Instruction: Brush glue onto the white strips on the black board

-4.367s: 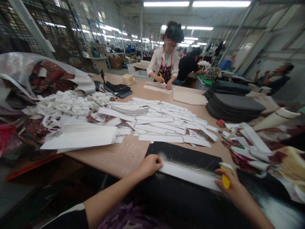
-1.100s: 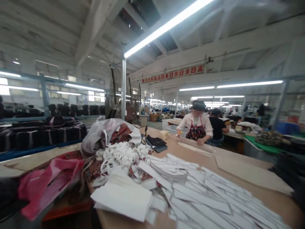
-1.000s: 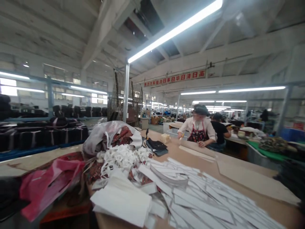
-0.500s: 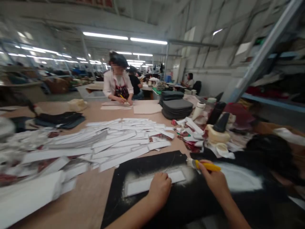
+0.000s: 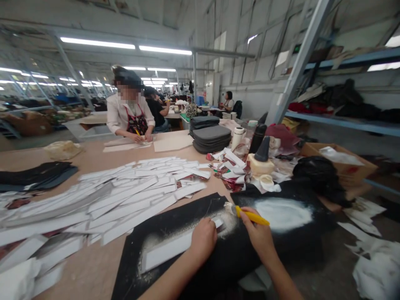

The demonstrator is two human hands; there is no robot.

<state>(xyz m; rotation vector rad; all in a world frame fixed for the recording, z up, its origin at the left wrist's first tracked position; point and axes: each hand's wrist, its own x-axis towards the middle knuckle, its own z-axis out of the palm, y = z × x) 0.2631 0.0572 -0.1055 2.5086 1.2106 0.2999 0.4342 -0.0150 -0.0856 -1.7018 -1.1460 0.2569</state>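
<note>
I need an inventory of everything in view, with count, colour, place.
Broad brown tabletop: one, brown, centre
Flat black sheets: apparently two, black, near edge
Flat rectangular white strip: one, white, left sheet
Loose white strips: many, white, across tabletop
Folded dark cloth: pile, black and grey, left
Rounded pads: two stacks, dark grey, beyond strips
Mixed scraps: many, white and red, right
Brown cardboard box: one, brown, right
Tubular lights: several, white, overhead
Aproned co-worker: one, pale shirt, across tabletop
Distant items: many, mixed, blurred
Yellow-handled brush: one, yellow, pale bristles, in right hand
Left hand: one, bare, on rectangular strip
Right hand: one, bare, around brush
</note>
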